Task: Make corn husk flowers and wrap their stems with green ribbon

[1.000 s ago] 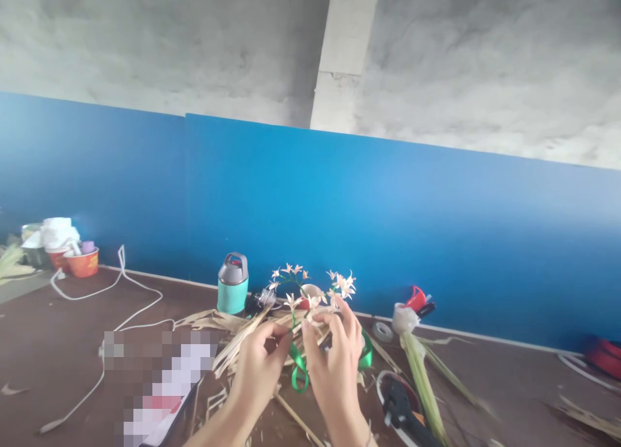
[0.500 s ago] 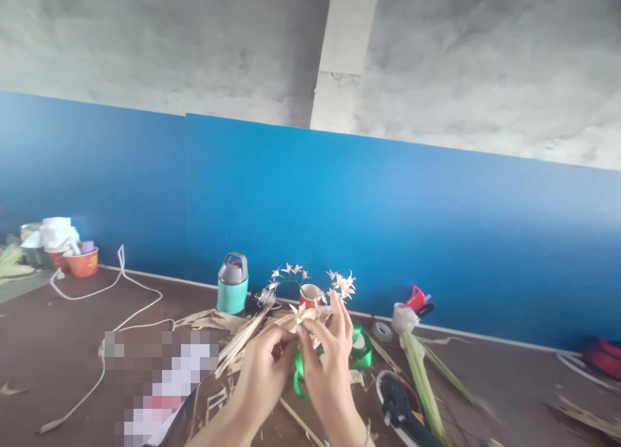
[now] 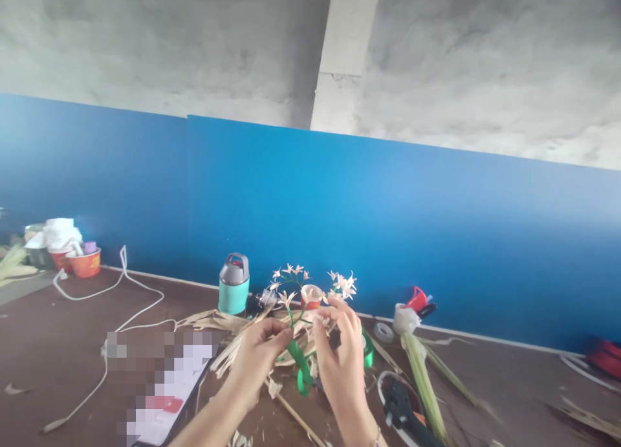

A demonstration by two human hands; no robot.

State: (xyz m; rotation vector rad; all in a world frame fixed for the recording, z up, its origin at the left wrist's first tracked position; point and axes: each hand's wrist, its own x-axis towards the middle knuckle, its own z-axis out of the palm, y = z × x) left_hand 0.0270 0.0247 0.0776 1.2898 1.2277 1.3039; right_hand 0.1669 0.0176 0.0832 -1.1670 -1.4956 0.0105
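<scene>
My left hand (image 3: 259, 356) pinches a green-wrapped flower stem (image 3: 291, 316) between thumb and fingertips. A pale star-shaped flower (image 3: 287, 299) tops that stem, and green ribbon (image 3: 301, 369) hangs in a loop below it. To the right, my right hand (image 3: 338, 343) has its thumb and fingers together at the end of a side branch; what they grip there is too small to tell. Behind my hands, more pale flowers (image 3: 344, 284) on green stems stand around a red and white cup (image 3: 311, 296).
Dry husks (image 3: 211, 319) lie around my hands. A teal flask (image 3: 233, 286) stands behind them, left of a tape roll (image 3: 383, 332). A phone (image 3: 172, 395) and white cable (image 3: 140, 319) are at left; a black tool (image 3: 405, 408) and green stalks (image 3: 424, 385) at right.
My hands have moved apart, my right hand slightly rightward. The held stem and its branch now show between them, and the green ribbon hangs from my left hand in clearer view.
</scene>
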